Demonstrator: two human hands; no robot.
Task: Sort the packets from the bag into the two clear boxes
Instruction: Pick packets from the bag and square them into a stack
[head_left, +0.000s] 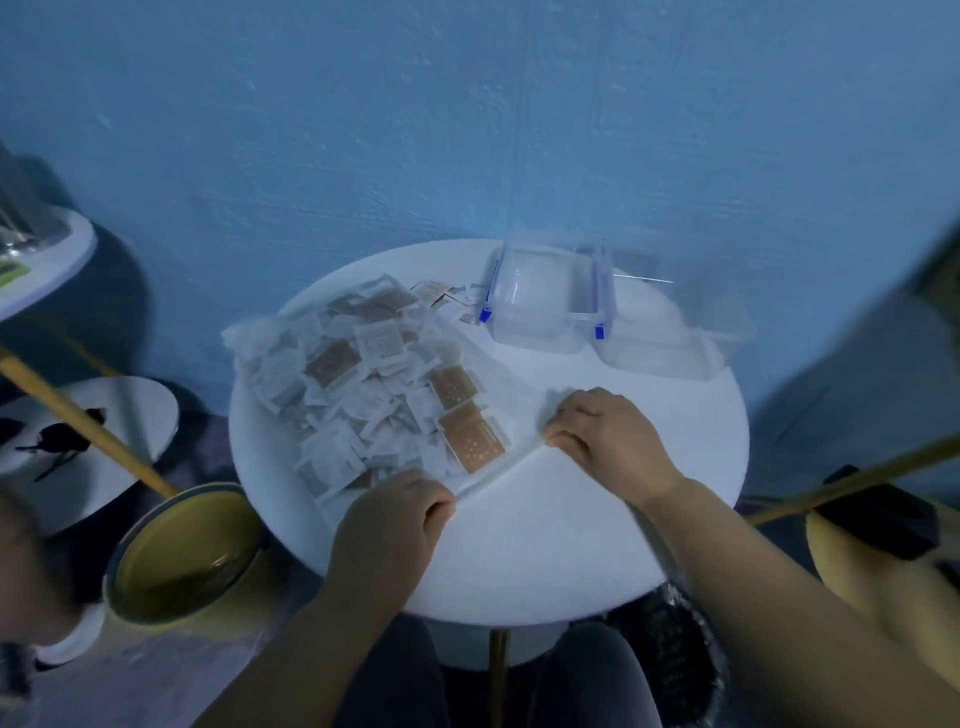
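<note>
While the left hand and right hand are each pinching the near edge of the clear bag, it is lying on the white table, bulging with packets; two clear boxes are sitting beyond, side by side.

One round white table carries one clear bag, stuffed with more small packets than can be counted. A few loose packets lie at the table's far side. Two clear boxes stand at the table's far right, one with two blue latches. Two hands work at the table's near side: left hand and right hand. One yellow bucket sits left of the table.
</note>
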